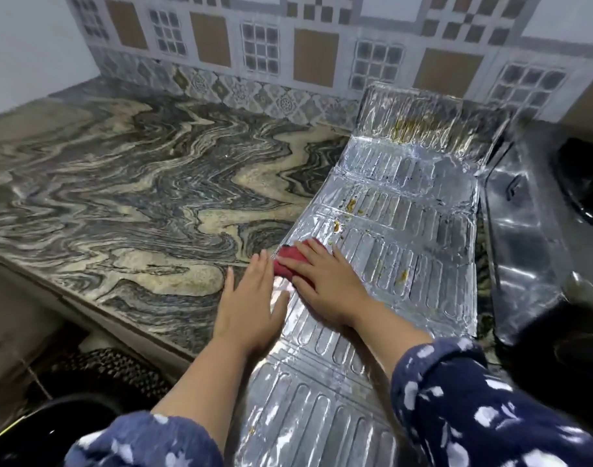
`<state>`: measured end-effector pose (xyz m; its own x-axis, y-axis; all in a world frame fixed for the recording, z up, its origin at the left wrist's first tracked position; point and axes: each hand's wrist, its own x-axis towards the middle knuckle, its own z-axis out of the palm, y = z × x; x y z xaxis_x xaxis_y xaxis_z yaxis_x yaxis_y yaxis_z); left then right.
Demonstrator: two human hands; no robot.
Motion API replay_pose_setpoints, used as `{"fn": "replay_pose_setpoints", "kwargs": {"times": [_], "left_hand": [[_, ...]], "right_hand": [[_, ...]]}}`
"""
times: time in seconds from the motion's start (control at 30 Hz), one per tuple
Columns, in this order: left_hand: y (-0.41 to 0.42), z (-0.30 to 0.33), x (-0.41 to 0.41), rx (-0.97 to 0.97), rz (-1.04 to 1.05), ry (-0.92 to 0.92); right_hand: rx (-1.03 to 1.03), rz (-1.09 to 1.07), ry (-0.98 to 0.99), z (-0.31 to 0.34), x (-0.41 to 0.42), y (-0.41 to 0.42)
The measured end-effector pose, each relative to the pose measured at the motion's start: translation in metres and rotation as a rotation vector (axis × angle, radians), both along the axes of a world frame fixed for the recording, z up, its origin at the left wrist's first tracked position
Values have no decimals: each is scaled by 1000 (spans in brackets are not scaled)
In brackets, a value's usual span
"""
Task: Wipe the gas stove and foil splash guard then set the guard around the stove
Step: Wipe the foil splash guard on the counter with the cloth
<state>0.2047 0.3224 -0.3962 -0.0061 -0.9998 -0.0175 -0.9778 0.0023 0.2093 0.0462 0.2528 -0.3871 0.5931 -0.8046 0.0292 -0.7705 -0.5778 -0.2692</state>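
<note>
The silver foil splash guard (396,237) lies unfolded and mostly flat on the marbled counter, its far panel bent up against the tiled wall. Yellow-brown food stains dot its middle and far panels. My right hand (325,281) presses a red cloth (285,262) flat onto the guard's left part. My left hand (251,305) rests palm down with fingers spread, half on the guard's left edge and half on the counter. The dark gas stove (530,237) stands right of the guard, partly cut off by the frame.
The marbled stone counter (136,197) stretches to the left and back, up to the patterned tile wall (261,48). Below its front edge sit a dark woven basket (109,369) and a black round container (52,419).
</note>
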Motion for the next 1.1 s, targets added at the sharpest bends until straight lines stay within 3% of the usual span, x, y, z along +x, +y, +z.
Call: {"fn": "replay_pose_setpoints", "kwargs": {"times": [0.3,0.53,0.83,1.1], "left_hand": [[1,-1,0,-28,10,-27],[2,-1,0,-12,12,-33],[16,0,0,-15,9,-55],[9,15,-3,109,50,-143]], "right_hand": [[15,-265,92,3,-26,-103],[57,-463,101,-1,-50,-74],[70,-365,-6,-1,-48,29],[113,-125,45,13,-67,46]]}}
